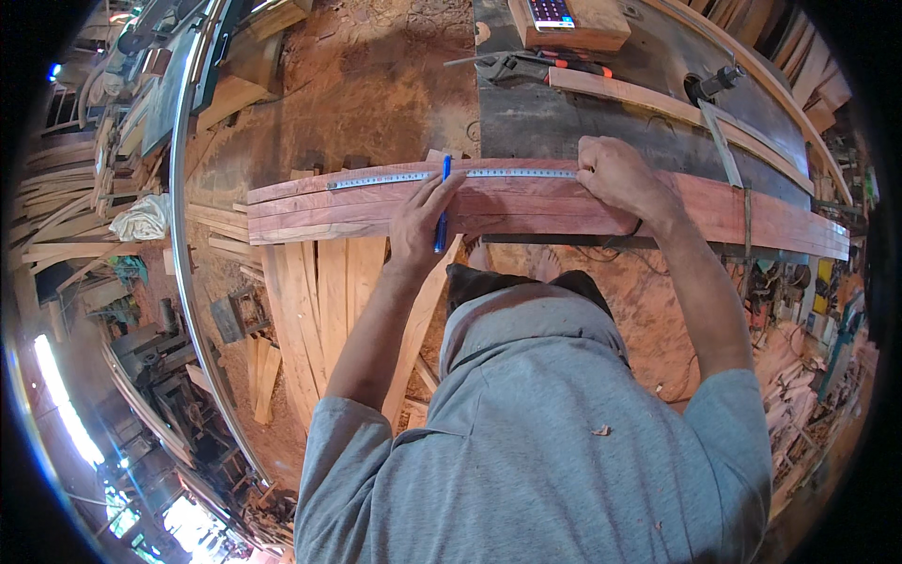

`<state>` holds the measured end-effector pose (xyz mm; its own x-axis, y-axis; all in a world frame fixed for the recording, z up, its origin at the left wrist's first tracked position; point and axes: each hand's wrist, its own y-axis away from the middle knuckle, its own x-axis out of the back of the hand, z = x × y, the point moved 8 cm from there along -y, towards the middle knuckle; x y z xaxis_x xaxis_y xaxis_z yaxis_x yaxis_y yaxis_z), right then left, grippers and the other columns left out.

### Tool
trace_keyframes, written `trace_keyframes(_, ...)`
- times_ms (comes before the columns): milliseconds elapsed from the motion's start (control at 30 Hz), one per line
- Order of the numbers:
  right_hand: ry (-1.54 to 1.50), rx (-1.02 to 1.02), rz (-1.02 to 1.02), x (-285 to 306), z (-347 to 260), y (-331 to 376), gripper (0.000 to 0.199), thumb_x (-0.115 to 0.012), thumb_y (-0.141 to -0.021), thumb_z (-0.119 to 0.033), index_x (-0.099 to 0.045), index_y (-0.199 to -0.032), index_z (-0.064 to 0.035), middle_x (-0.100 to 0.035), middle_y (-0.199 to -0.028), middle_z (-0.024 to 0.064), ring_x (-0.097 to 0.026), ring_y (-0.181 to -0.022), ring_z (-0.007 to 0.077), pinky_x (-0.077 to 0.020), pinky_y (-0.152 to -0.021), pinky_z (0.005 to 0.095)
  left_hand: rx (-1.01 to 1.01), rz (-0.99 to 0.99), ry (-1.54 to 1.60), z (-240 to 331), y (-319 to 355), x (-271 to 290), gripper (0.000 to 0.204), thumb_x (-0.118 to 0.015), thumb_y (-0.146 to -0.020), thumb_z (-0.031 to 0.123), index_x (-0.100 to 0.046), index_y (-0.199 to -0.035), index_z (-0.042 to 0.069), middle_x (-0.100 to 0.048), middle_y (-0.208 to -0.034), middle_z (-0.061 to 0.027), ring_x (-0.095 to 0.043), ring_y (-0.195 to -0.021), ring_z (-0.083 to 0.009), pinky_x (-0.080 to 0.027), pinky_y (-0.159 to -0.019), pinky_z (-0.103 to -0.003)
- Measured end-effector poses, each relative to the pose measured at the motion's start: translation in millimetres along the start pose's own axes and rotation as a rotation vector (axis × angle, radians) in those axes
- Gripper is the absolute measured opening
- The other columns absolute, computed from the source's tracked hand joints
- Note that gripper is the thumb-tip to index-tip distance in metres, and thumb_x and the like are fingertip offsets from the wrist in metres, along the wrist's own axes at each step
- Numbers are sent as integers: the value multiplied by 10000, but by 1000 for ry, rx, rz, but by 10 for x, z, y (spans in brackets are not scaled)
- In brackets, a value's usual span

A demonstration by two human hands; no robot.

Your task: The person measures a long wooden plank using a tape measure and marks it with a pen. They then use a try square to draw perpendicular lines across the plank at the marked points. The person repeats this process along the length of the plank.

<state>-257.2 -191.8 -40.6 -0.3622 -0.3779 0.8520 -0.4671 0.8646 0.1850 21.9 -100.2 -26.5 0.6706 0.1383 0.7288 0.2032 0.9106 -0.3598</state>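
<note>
A person in a grey shirt is measuring a red plank [526, 209] that is lying across the near edge of a dark table [554, 117]. The left hand [425, 221] is closed round a blue pen [443, 202], its tip sitting at a steel ruler [451, 176] along the plank's top edge. The right hand [620, 177] is pressing flat, fingers curled over the ruler's far end, pinning it down. No pen line is showing on the wood yet, as far as can be seen — the marking looks barely begun. The plank's left end is overhanging stacked boards [319, 301] on the floor — open room there, while a wooden strip [658, 108] and pliers [526, 64] are crowding the table behind.
</note>
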Motion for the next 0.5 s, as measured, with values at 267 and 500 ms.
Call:
trace_keyframes(267, -5, 24, 21, 92, -88, 36, 169, -715, -832, -91, -586, -780, 5, -621, -859, 160, -630, -865, 377, -490, -773, 479, -112, -81, -206, -44, 159, -133, 387, -680, -967, 131, -629, -1350, 113, -627, -1428, -127, -532, -1401, -327, -391, -1171, -524)
trace_keyframes(500, -5, 77, -9, 44, -81, 58, 193, -703, -864, -128, -575, -801, 2, -614, -878, 165, -639, -898, 375, -504, -806, 489, -102, -45, -181, -67, 163, -127, 393, -690, -958, 128, -630, -1345, 96, -626, -1427, -136, -533, -1399, -335, -390, -1173, -522)
